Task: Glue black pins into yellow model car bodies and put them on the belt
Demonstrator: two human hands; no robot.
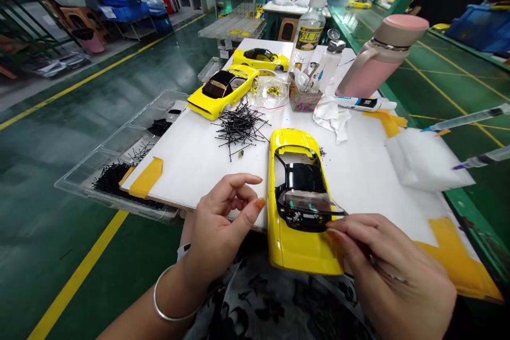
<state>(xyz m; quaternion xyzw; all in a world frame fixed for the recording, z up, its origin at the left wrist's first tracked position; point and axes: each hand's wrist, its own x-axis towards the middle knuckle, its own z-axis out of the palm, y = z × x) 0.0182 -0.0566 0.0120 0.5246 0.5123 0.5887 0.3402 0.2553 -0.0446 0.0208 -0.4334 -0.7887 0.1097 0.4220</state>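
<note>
A yellow toy car body (pixel 300 252) with a black roof section lies on the white board in front of me. In my right hand (pixel 392 265) is a pair of thin metal tweezers (pixel 392 276), pinched between thumb and fingers. Their tips meet the right end of a clear plastic window piece (pixel 306 202), which sits over the car's window opening; whether it is seated cannot be told. My left hand (pixel 227 223) is beside the car's left side, its thumb and index finger apart and nothing between them.
Black thin sticks (pixel 241 125) lie in a pile behind the car. Farther back stand two more yellow bodies (pixel 225 87), a clear bottle (pixel 308 34) and a pink flask (pixel 378 58). On the right, syringes (pixel 470 117) stick into white foam (pixel 430 156). A clear tray (pixel 119 143) is at left.
</note>
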